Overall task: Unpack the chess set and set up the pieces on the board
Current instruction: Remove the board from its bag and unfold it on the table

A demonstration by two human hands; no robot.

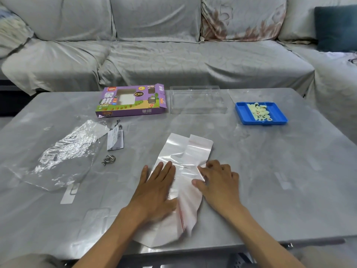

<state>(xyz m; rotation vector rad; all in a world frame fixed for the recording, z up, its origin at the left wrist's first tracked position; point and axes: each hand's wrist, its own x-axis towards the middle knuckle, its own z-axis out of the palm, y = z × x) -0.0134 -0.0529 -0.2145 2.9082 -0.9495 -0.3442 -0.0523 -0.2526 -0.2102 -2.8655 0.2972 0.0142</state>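
A folded, translucent plastic board sheet (pixel 185 151) with red lines lies on the grey table (pixel 270 161) in front of me. My left hand (pixel 154 188) presses flat on its left part with straight fingers. My right hand (pixel 218 180) pinches a fold of the sheet at its right edge. A blue tray (pixel 245 115) at the back right holds several pale round chess pieces (pixel 260 112). The purple chess box (pixel 131 101) lies at the back, left of a clear plastic lid (pixel 199 101).
A crumpled clear bag (pixel 63 151) lies at the left. Beside it are a paper tag (pixel 115 140) and a metal ring puzzle (pixel 109 159). A grey sofa (pixel 173 55) stands behind the table. The table's near edge is just below my wrists.
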